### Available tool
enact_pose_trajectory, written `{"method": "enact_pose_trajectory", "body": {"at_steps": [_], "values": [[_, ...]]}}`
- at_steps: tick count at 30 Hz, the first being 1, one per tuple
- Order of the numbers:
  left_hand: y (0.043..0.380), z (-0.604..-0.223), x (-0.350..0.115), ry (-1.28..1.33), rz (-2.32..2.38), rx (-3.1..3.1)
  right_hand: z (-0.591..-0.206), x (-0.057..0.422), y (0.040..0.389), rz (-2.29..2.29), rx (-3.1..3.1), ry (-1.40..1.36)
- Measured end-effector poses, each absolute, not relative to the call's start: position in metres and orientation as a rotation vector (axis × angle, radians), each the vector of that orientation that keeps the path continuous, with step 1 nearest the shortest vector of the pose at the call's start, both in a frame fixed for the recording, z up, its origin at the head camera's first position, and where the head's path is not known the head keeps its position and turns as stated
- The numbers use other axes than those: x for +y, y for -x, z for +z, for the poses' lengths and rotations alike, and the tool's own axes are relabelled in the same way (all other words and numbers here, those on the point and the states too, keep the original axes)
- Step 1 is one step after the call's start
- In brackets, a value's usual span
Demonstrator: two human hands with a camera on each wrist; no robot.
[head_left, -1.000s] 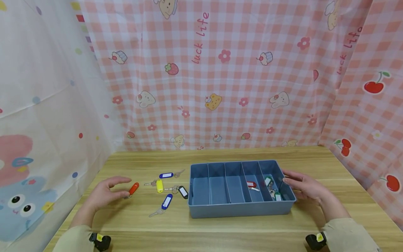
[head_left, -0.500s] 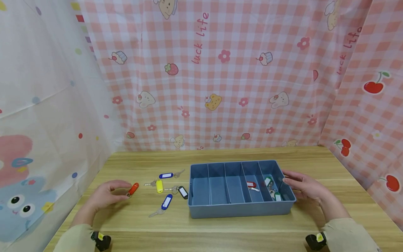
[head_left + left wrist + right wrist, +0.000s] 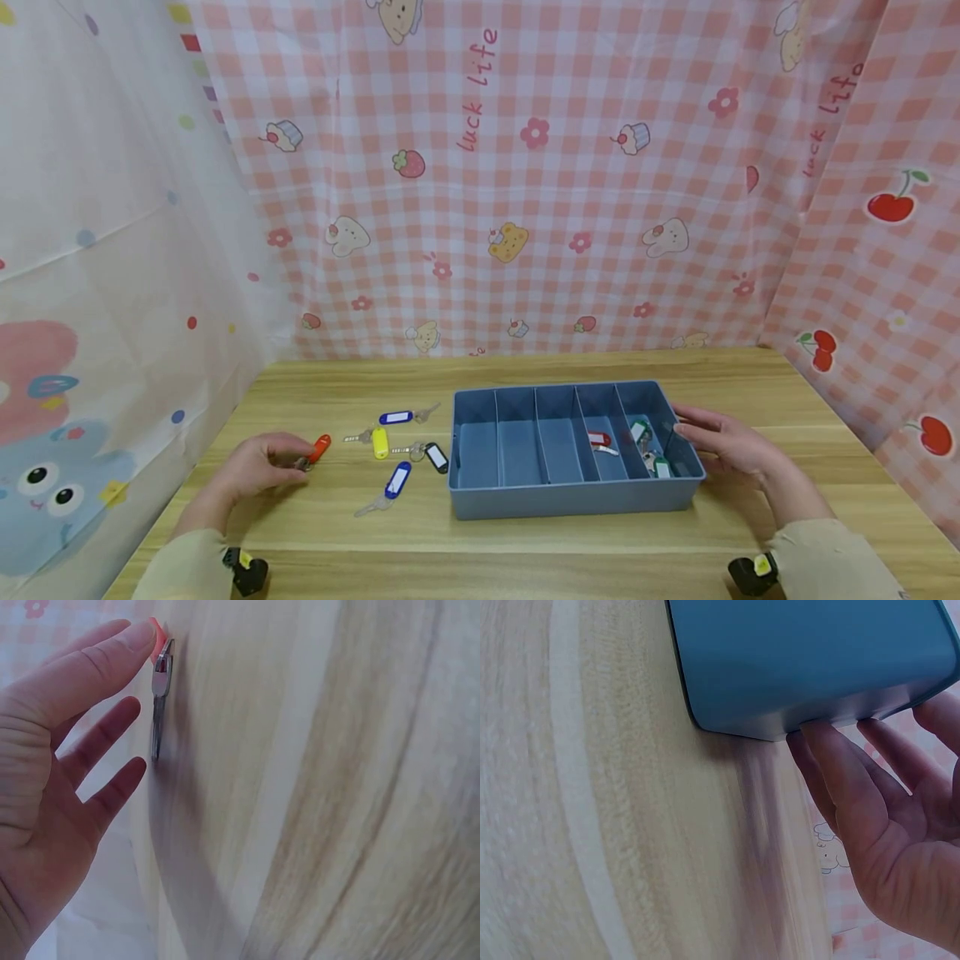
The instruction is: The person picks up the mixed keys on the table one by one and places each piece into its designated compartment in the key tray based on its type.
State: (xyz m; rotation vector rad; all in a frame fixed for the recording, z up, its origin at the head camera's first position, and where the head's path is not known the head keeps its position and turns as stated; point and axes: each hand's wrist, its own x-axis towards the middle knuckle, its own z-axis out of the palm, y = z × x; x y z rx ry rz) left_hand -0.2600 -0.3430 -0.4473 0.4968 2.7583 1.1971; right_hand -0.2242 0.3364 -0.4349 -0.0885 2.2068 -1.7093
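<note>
At nine o'clock of one tray, the left hand is framing one red-tagged key; whether gripping, I cannot tell. Two blue tags, one yellow tag, one black tag are lying between. At three o'clock the right hand, fingers extended, is touching the tray.

1. One blue-grey five-compartment tray
2. Two red key tags
3. Two blue key tags
4. Two green key tags
5. One yellow key tag
6. One black key tag
7. Two hands
</note>
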Motion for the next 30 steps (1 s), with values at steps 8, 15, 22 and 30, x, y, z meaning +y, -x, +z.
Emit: {"method": "enact_pose_trajectory", "body": {"at_steps": [8,15,22,30], "values": [[0.263,-0.4518,-0.3452,-0.498,1.17,2.796,-0.4351,0.3361,0.2248,-1.737,2.178,0.086],[0.2627,-0.4531,-0.3449,-0.492,1.186,2.794,-0.4348,0.3363,0.2248,-1.783,2.138,0.095],[0.2639,-0.4562,-0.346,-0.511,1.173,2.824,-0.4351,0.3364,0.2245,-1.796,2.127,0.082],[0.2624,-0.4561,-0.3433,-0.476,1.154,2.871,-0.4355,0.3371,0.2249,-1.798,2.115,0.082]]}}
